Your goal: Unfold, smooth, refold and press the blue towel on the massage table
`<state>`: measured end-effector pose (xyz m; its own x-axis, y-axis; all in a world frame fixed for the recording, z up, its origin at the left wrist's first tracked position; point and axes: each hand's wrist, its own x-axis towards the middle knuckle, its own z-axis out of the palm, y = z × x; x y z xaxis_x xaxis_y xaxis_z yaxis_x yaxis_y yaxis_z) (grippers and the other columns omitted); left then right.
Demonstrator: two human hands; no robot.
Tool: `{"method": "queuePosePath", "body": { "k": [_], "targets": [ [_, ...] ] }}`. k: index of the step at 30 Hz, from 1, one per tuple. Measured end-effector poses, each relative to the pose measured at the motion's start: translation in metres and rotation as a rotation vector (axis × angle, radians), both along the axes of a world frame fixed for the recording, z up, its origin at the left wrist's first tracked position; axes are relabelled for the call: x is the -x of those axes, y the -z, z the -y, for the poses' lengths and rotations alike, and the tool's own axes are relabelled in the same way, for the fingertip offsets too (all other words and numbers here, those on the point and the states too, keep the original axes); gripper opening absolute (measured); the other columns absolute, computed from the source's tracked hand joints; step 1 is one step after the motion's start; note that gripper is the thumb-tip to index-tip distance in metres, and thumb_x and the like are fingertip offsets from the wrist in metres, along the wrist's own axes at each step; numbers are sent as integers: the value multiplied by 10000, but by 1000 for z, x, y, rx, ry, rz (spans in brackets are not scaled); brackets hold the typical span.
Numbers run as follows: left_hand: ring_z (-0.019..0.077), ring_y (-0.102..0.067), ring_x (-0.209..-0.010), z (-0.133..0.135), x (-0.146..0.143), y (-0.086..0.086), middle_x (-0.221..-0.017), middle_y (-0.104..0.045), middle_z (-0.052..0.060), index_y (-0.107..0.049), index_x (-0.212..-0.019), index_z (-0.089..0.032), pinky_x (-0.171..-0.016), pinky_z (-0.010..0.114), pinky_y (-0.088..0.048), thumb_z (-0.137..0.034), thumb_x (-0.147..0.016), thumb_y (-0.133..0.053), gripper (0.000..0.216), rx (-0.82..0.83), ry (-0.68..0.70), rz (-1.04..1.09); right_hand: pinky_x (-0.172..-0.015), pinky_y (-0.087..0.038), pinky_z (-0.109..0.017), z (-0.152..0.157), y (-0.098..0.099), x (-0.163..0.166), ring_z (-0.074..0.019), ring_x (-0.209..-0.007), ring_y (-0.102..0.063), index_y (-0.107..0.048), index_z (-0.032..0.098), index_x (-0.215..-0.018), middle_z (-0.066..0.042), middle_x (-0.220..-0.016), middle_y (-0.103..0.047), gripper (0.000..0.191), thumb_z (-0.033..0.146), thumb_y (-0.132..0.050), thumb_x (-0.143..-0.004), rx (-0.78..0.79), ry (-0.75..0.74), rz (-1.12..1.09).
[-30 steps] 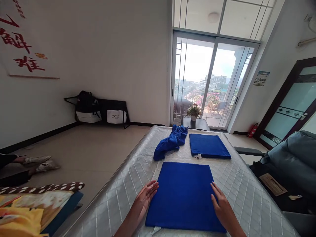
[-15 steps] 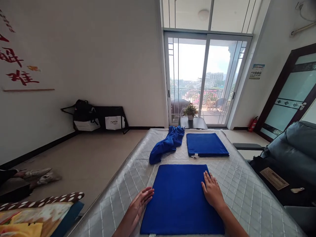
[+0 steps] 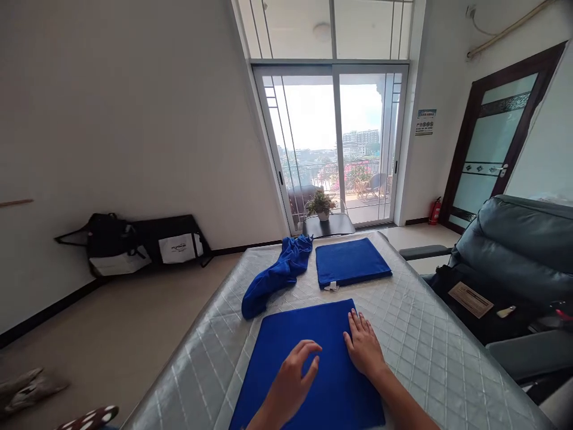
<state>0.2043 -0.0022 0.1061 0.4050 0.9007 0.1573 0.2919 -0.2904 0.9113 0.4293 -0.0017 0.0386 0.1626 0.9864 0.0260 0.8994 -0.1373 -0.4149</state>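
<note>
A folded blue towel [image 3: 295,334] lies flat on the quilted silver table [image 3: 416,346] right in front of me. My right hand [image 3: 364,346] rests palm down on the towel's far right corner, fingers stretched out. My left hand [image 3: 290,382] hovers just above the towel's middle with its fingers loosely curled and apart, holding nothing. Farther back a second folded blue towel [image 3: 351,261] lies neatly on the table, and beside it on the left sits a crumpled blue towel [image 3: 275,278].
A small dark table with a potted plant [image 3: 322,206] stands beyond the table's far end, before glass sliding doors. A dark grey armchair [image 3: 514,257] is close on the right. Black bags [image 3: 134,242] lean against the left wall. A fire extinguisher [image 3: 433,210] stands by the door.
My left hand has left the towel's left edge and come over its middle. My right hand has slid from the right edge onto the far right corner. My view has swung right.
</note>
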Motion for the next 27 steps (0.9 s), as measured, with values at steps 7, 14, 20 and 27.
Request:
{"method": "queuePosePath", "body": {
  "k": [7, 14, 20, 27],
  "targets": [
    [309, -447, -1413, -24, -107, 23, -1410, -628, 105, -693, -1253, -267, -1258, 483, -181, -472, -923, -550, 415, -142, 124, -12, -1246, -133, -420, 2, 4, -3, -256, -1538, -148, -290, 84, -1574, -95, -1658, -196, 634, 231, -320, -958, -10, -55, 66],
    [276, -381, -1477, -44, -107, 71, -1531, -520, 120, -574, -1405, -197, -1258, 462, -212, -507, -966, -471, 548, -214, 19, -212, -1243, -148, -412, -1, 12, -3, -240, -1534, -167, -276, 92, -1579, -91, -1653, -215, 648, 186, -301, -938, -30, -45, 78],
    [238, -425, -1451, -53, -92, 87, -1531, -517, 121, -488, -1467, -171, -1195, 478, -381, -392, -1044, -309, 509, -525, -40, -646, -1240, -152, -401, -2, 14, -2, -243, -1534, -176, -287, 102, -1579, -79, -1649, -236, 620, 333, -263, -1004, -31, -5, 78],
    [235, -379, -1473, -73, -46, 101, -1564, -458, 140, -422, -1508, -136, -1201, 475, -368, -367, -1052, -282, 530, -614, -69, -831, -1237, -150, -398, -1, 9, 0, -243, -1531, -192, -292, 101, -1578, -79, -1647, -238, 626, 362, -265, -1010, -39, 13, 69]
  ]
}}
